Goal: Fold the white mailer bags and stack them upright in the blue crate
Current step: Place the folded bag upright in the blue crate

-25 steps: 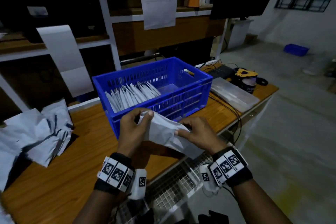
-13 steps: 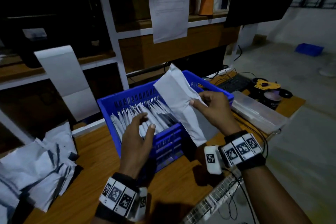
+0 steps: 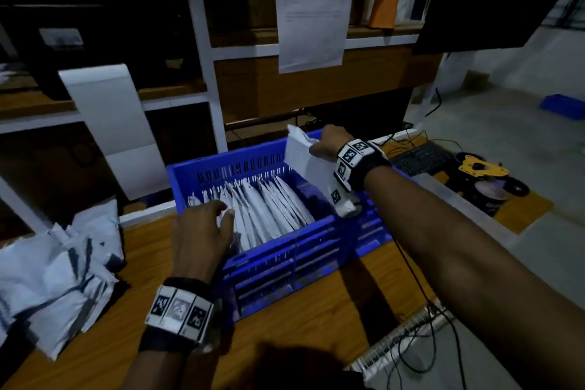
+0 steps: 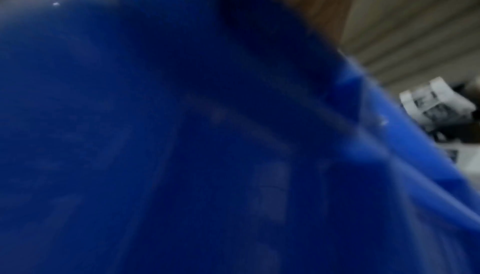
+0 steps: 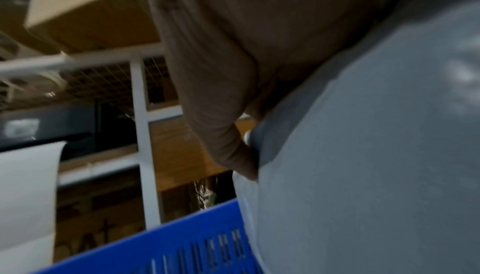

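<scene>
Right hand [image 3: 327, 144] pinches a folded mailer bag [image 3: 305, 161] above the blue crate [image 3: 285, 258] on the desk [image 3: 316, 310]. Left hand [image 3: 199, 236], fingers relaxed, touches the upright bags [image 3: 266, 209] inside. No writing legible.

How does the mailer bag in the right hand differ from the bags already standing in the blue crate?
The held mailer bag is gripped by the right hand and sticks up above the blue crate; the filed bags stand inside it in a leaning row. The held bag is alone at the crate's right end, beside an open gap; the filed bags are packed together, and the left hand touches them. All are white.
</scene>
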`<state>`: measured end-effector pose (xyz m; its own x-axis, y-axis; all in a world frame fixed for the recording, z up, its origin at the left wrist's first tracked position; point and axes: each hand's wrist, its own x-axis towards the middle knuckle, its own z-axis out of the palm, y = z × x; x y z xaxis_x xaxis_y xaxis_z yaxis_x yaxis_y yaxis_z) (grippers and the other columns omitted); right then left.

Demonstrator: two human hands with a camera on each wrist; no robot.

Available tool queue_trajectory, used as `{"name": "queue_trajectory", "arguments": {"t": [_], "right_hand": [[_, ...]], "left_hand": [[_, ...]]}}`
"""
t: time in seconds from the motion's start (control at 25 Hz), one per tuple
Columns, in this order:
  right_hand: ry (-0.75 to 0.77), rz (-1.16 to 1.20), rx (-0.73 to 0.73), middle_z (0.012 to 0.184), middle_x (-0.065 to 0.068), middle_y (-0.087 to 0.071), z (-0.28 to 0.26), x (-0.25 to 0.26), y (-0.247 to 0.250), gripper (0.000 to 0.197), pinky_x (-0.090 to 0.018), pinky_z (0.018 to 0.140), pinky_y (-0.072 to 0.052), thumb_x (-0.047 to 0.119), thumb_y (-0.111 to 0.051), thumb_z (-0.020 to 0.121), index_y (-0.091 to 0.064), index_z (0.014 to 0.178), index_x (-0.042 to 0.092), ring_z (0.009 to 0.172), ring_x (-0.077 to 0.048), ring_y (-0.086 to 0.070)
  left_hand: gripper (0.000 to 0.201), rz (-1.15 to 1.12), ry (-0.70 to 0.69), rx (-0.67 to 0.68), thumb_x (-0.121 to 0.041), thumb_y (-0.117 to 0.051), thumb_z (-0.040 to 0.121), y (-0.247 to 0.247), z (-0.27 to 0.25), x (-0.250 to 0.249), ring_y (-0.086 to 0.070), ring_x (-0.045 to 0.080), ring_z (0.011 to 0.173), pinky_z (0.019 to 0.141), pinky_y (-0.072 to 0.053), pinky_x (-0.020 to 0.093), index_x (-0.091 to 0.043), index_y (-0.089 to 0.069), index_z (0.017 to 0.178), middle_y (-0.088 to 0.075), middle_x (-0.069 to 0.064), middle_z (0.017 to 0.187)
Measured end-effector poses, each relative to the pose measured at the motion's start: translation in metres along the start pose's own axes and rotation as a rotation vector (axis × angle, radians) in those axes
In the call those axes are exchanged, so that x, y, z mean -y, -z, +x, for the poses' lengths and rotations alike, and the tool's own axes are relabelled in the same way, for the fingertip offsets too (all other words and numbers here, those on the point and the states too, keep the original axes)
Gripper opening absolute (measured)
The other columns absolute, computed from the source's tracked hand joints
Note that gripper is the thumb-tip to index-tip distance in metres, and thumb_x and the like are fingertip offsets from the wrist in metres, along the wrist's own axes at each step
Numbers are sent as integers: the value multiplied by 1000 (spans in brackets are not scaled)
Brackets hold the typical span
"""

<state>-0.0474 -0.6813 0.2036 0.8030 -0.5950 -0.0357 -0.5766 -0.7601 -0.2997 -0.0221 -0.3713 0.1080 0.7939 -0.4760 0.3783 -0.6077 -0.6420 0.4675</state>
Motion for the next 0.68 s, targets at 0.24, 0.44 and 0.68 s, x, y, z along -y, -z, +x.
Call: {"name": "queue_trajectory", "arguments": {"t": [0.24,0.44,0.68], "right_hand": [[69,-176,193,149,-16,-48,25,-21,-30,50,-46,115,-32,37,-34,107,-46,145,6,135,-34,-47],[71,-262,238,135,-19,-58,49,-7,-57,39,-43,105,-43,24,-52,97,-60,131,6,126,-33,-55],[-43,-188,316,81,-2,-50,109,-45,-133,45,-40,89,-41,34,-50,98,-56,129,2,74,-14,-46]], "left_hand": [[43,220,147,103,-47,-61,94,-4,2,-6,-54,30,122,105,-36,47,-19,-66,125,-67,8,124],[45,202,152,91,-47,-59,95,-4,-1,-7,-48,26,127,107,-32,44,-19,-63,129,-65,5,128],[58,97,238,73,-45,-63,94,-7,-1,-3,-28,29,146,117,-34,45,-18,-48,143,-37,10,154]]}}
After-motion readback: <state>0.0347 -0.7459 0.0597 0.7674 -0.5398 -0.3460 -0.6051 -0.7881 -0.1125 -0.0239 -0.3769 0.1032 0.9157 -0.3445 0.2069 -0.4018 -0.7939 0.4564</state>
